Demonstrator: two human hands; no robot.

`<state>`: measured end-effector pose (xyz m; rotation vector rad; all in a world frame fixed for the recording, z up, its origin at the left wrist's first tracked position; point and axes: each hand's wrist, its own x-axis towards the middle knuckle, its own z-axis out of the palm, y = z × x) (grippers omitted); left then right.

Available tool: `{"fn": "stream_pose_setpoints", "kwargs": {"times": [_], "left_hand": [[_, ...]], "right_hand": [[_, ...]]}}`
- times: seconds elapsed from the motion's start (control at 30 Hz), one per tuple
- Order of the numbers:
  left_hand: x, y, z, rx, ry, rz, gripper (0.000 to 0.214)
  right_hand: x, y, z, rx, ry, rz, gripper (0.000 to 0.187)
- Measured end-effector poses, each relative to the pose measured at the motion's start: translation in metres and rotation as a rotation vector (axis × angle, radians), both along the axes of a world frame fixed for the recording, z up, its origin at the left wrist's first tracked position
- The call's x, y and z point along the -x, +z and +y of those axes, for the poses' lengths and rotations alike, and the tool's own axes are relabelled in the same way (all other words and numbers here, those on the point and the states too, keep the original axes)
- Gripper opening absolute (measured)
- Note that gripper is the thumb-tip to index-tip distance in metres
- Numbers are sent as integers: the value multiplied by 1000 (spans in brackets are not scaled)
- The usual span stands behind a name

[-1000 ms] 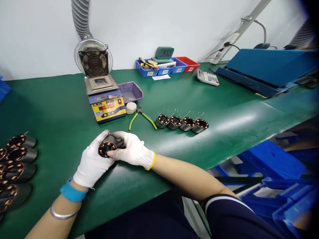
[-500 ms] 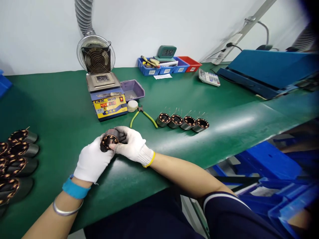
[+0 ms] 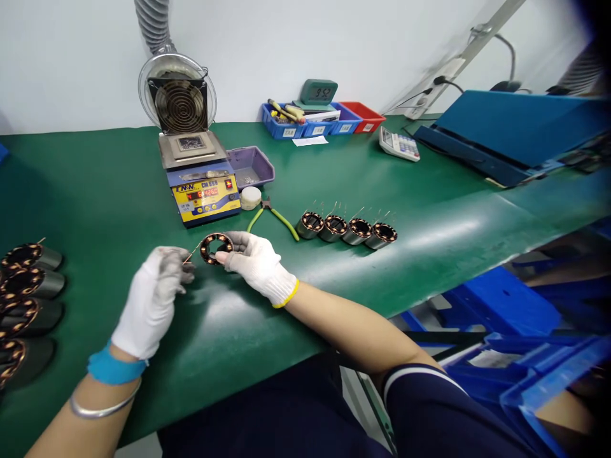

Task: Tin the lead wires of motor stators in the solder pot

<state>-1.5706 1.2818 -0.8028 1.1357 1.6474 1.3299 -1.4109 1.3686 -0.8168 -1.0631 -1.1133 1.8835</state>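
Note:
A motor stator [image 3: 205, 249], with a dark ring and copper windings, is held up over the green bench by my right hand [image 3: 260, 264], whose fingers and thumb wrap its right side. Thin copper lead wires [image 3: 193, 251] stick out from its left side. My left hand [image 3: 153, 294], in a white glove like the right, pinches the ends of those wires. Just right of the hands lie green-handled cutters [image 3: 284, 222], jaws pointing away. A row of several stators [image 3: 358, 231] with wires pointing up stands further right.
A yellow-and-blue solder pot [image 3: 205, 202] stands behind the hands, near a purple tray [image 3: 251, 166] and a round white tub [image 3: 251, 198]. More stators [image 3: 41, 283] stand at the left. Small blue bins [image 3: 289, 130], a clock [image 3: 319, 93] and a calculator [image 3: 400, 145] are at the back.
My left hand has come off the stator's body and moved left, now pinching its wires. The stator has turned, its ring facing me more, and moved slightly up the view.

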Motion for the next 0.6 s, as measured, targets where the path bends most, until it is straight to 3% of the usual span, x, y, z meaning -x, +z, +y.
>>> {"fn": "stream_pose_setpoints", "kwargs": {"times": [0.1, 0.23, 0.37, 0.47, 0.53, 0.6], "left_hand": [[-15, -12, 1, 95, -134, -276, 50], [-24, -11, 6, 214, -127, -666, 57], [-21, -4, 6, 282, -170, -669, 54], [-12, 7, 1, 290, -186, -581, 34], [-6, 14, -2, 163, -204, -619, 27], [-5, 16, -2, -4, -83, -604, 35]], "right_hand": [[1, -8, 3, 94, 0, 41, 42], [-1, -14, 6, 99, -13, 90, 45], [-3, -13, 6, -26, 40, 115, 45], [-4, -15, 9, -26, 14, 98, 47], [-4, -18, 12, 5, -19, 110, 49], [-4, -19, 13, 26, -37, 136, 50]]}}
